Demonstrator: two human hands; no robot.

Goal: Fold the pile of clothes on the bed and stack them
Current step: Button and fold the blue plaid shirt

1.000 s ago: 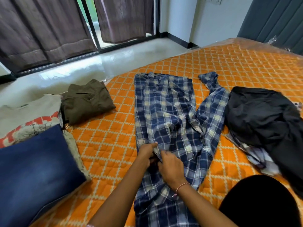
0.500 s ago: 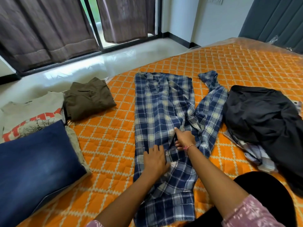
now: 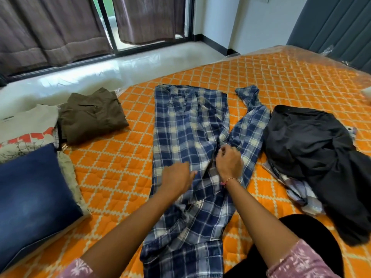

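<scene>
**Orange quilted bed, one shirt half-folded, dark heap waiting**

Orange quilted mattress with its cream diamond stitching is your whole work surface, and the blue-and-cream plaid button shirt lies lengthwise down its middle, hem towards you and collar away. Your left hand rests flat on the cloth with fingers straight, pressing the body down. Your right hand sits just beside it, fingers curled and pinching a fold of plaid where the right sleeve meets the body. That sleeve still trails outward to the right, so I judge this shirt only partly folded.

To your left, work looks finished: a folded dark blue denim piece lies on a cream printed T-shirt with red lettering, and just beyond those sits a folded olive-brown garment (two separate lots, so final stacking appears to remain).

To your right, a crumpled black garment lies on a pale checked cloth, both unfolded. That is the remaining pile, as far as can be seen.

Farther off, the mattress edge carries clear plastic wrap. Beyond it you have a glossy pale floor, grey-brown curtains over a dark-framed glass door, a white wall, and a grey panelled headboard at far right.
</scene>
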